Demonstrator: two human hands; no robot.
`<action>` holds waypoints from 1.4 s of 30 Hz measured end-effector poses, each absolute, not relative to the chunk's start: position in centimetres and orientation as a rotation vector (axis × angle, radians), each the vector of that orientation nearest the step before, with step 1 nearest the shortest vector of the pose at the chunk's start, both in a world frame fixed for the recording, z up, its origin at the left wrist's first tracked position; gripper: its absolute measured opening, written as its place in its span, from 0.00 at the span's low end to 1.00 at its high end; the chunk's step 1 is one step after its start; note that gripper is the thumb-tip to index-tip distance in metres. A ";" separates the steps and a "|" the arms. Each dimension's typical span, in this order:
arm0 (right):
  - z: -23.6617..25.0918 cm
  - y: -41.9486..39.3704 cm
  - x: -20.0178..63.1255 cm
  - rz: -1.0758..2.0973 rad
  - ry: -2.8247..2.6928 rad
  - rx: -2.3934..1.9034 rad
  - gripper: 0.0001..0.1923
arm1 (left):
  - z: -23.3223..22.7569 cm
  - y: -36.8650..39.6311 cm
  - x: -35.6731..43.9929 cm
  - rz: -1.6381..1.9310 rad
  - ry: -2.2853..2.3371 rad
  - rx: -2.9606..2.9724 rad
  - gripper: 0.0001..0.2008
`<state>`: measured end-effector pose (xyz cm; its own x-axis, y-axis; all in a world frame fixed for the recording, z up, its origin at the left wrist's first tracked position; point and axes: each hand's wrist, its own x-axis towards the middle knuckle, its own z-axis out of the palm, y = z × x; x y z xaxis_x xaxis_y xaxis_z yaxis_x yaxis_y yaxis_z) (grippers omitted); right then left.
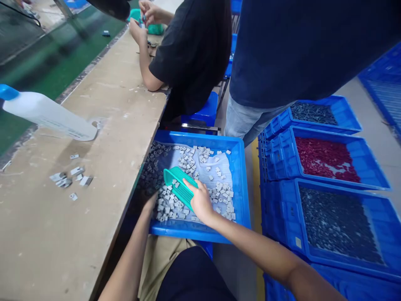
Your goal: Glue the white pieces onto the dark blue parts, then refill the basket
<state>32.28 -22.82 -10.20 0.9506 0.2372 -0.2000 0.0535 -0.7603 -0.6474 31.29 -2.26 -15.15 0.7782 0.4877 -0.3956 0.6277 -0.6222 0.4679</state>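
**Scoop in the tray of grey parts**

The right hand [200,202] was closed around the near end of a green perforated scoop [179,186], fingers curled over its top edge, with the scoop's open end pointing away and to the left of that hand. The scoop lay low over a heap of small grey parts [171,205], touching or just above them; which of the two could not be told. The left hand [150,203] reached in just beside the right, at the near left corner of the blue tray [241,184] that held the parts. Most of it was hidden in shadow under the edge of the surface [103,125], so how far it was open, and whether it held anything, could not be told.

The tray sat directly in front of both hands, lined with a pale sheet, and darker grey pieces lay along its left side, beyond the left hand. To the left of the left hand, on the surface, lay a few loose grey pieces [70,177], and farther off a white bottle with a blue cap [50,115] lay on its side. To the right of the right hand stood stacked blue crates: the nearest held dark grey parts [338,223], and the one behind it held red parts [322,159]. Beyond the tray, a seated person in a black shirt [194,54] worked with both hands at the far end of the surface, and another person in a dark blue top [300,50] stood beside them.
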 end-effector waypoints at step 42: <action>-15.2 -28.6 35.0 0.296 0.120 -1.885 0.28 | -10.4 -9.6 32.9 -0.376 -0.125 2.509 0.38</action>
<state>35.01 -28.58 -15.19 0.9628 0.0634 -0.2626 -0.2282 -0.3296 -0.9161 32.91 -9.64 -10.40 0.9555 -0.1729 -0.2390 -0.0051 -0.8198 0.5726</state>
